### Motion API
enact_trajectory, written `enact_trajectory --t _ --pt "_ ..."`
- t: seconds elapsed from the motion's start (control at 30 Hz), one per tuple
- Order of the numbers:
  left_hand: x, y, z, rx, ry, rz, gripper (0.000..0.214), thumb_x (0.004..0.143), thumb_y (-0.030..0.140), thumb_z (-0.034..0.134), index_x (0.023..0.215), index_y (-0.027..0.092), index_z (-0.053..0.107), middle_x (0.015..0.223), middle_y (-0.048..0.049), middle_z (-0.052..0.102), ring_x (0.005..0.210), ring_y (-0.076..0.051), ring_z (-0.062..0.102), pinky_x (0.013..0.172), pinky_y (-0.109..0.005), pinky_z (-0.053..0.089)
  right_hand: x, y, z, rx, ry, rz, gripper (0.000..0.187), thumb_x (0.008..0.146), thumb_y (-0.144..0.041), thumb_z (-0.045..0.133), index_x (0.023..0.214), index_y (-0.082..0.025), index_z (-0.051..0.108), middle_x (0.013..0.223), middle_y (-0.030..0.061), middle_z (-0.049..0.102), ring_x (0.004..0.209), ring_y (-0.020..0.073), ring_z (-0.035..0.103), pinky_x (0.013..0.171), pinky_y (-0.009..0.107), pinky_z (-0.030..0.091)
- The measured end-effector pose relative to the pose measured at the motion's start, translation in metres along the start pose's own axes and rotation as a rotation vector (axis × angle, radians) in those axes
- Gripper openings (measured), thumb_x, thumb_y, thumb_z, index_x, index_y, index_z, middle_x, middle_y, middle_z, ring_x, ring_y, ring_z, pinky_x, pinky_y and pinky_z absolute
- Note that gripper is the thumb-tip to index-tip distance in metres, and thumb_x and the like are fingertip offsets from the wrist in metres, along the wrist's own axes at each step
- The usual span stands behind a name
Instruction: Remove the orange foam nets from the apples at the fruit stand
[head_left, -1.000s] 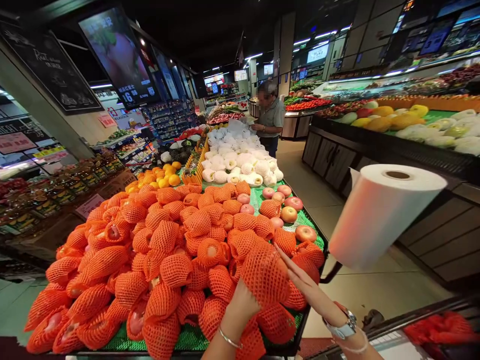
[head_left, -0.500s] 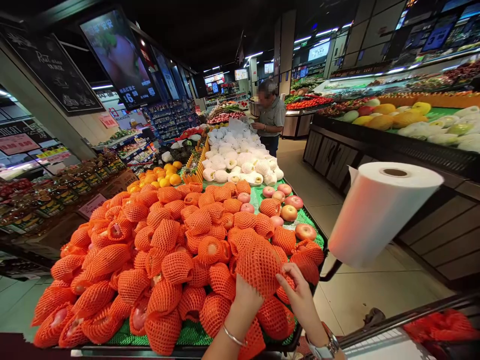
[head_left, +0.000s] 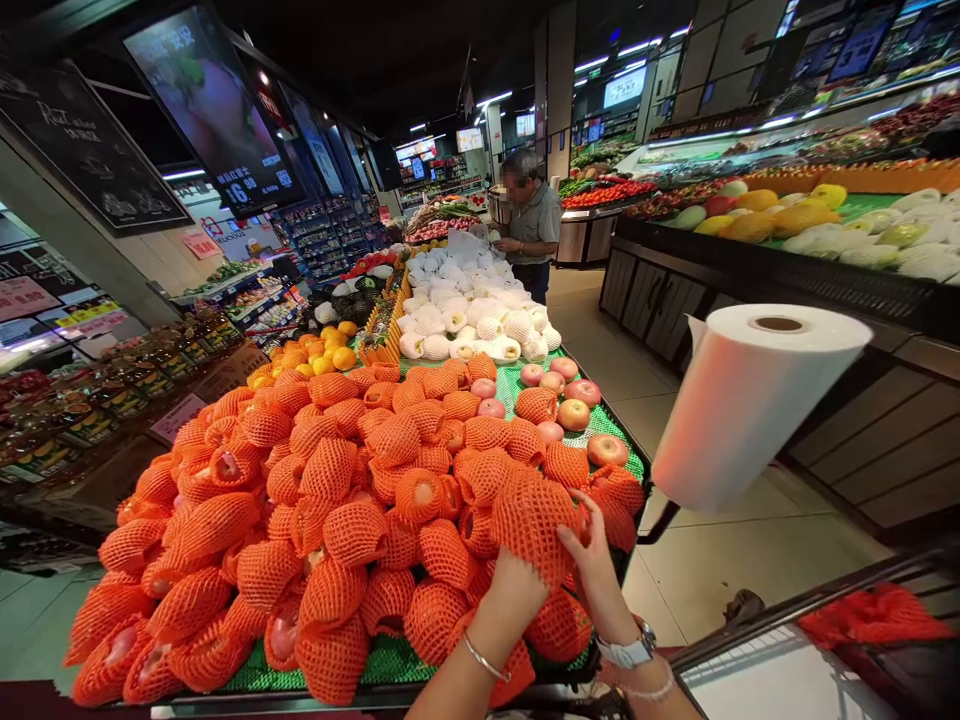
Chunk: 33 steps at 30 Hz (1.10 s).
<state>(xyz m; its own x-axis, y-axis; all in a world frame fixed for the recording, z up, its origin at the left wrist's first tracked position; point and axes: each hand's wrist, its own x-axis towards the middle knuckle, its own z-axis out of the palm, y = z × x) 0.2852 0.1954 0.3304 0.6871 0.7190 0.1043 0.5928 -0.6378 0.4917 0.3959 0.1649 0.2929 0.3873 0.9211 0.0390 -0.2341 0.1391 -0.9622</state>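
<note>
An orange foam net sleeve point(head_left: 534, 520) is held up over the near right part of the fruit pile. My left hand point(head_left: 517, 585) is at its lower end, with the fingers hidden by the mesh. My right hand point(head_left: 592, 555) grips the sleeve's right side, thumb and fingers curled at its edge. Whether an apple is inside it, I cannot tell. Around both hands lie many apples in orange foam nets point(head_left: 446, 550). Past the hands, several bare apples point(head_left: 607, 449) rest on the green mat point(head_left: 517, 376).
A roll of clear plastic bags point(head_left: 757, 410) stands on a bracket at the right. White-netted fruit point(head_left: 480, 320) and oranges point(head_left: 330, 350) lie farther back. Another person point(head_left: 530, 220) stands beside the stand. At lower right is a cart point(head_left: 787, 680) with a red bag.
Both hands and the foam net have shifted slightly right in view. The right fingers have moved onto the net's edge. The whole view has shifted a little.
</note>
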Motion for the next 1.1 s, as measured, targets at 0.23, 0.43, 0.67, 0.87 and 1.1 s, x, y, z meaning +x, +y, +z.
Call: enact_trajectory --t 0.23,0.43,0.67,0.87,1.1 --pt "-0.033 0.017 -0.077 -0.043 -0.379 0.009 0.030 0.084 0.026 0.057 0.106 0.010 0.071 0.104 -0.0151 0.076 0.091 -0.028 0.072 0.081 -0.034 0.057 0.010 -0.004 -0.018 0.099 0.102 0.093 0.059 0.078 -0.049 0.067 0.130 -0.025 0.053 0.129 0.0086 0.062 0.118 0.0309 0.058 0.098 0.046 0.050" --pt "-0.046 -0.001 -0.092 -0.641 0.184 -0.252 0.036 0.098 0.037 0.036 0.116 0.022 0.063 0.118 -0.0076 0.068 0.109 -0.019 0.062 0.097 -0.033 0.047 0.010 -0.006 -0.032 0.215 0.072 0.114 0.060 0.080 -0.056 0.061 0.133 -0.031 0.051 0.138 0.0051 0.057 0.129 0.0291 0.051 0.100 0.044 0.049" --pt "0.008 -0.009 -0.052 -0.802 0.172 -0.253 0.027 0.091 0.047 0.046 0.089 0.021 0.052 0.085 0.0006 0.053 0.086 -0.016 0.053 0.085 -0.029 0.045 -0.008 -0.016 -0.010 0.291 -0.086 0.242 0.068 0.070 -0.071 0.063 0.122 -0.028 0.063 0.136 0.0046 0.060 0.133 0.0310 0.046 0.108 0.045 0.044" --pt "0.008 -0.011 -0.038 -0.696 0.273 -0.318 0.026 0.094 0.044 0.037 0.078 0.024 0.037 0.075 0.0052 0.037 0.073 -0.014 0.040 0.075 -0.029 0.037 -0.017 -0.014 0.008 0.554 0.065 0.474 0.058 0.063 -0.068 0.072 0.106 -0.030 0.074 0.127 -0.0010 0.067 0.137 0.0279 0.042 0.114 0.042 0.037" --pt "0.000 -0.032 -0.029 -0.618 0.335 -0.335 0.033 0.094 0.054 0.033 0.092 0.023 0.045 0.093 -0.0028 0.053 0.093 -0.020 0.052 0.091 -0.036 0.041 -0.027 0.018 0.013 0.400 0.102 0.439 0.064 0.064 -0.076 0.064 0.109 -0.031 0.072 0.127 0.0011 0.067 0.129 0.0277 0.052 0.105 0.045 0.047"
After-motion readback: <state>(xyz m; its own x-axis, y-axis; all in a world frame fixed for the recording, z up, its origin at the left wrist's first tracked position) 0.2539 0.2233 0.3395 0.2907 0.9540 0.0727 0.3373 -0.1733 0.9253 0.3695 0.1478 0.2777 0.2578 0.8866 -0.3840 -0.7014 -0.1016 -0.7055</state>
